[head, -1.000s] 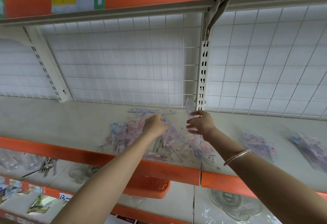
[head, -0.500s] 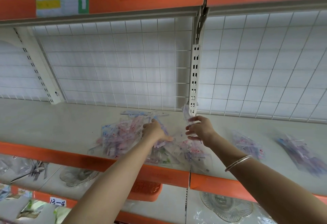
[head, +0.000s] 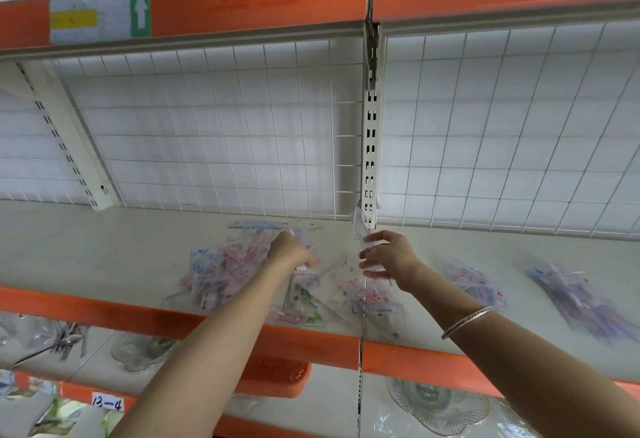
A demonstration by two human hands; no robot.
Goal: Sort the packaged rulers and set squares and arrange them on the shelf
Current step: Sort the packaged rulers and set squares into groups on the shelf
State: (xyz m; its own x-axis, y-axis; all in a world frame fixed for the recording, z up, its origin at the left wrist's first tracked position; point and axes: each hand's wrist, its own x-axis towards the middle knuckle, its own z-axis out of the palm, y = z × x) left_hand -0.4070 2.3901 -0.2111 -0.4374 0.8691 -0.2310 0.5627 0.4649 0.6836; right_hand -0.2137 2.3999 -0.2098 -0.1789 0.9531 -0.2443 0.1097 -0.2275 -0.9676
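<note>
Right hand [head: 388, 257] — fingers pinch a few clear plastic packets [head: 361, 229], held upright, probably to gather matching ones. Left hand [head: 291, 251] — reaching into the mixed pile of pink-and-blue packaged rulers [head: 228, 271] mid-shelf; its grip is hidden. A sorted stack [head: 476, 283] lies to the right on the cream shelf [head: 86, 250]. Since the earlier frame both hands have barely moved.
</note>
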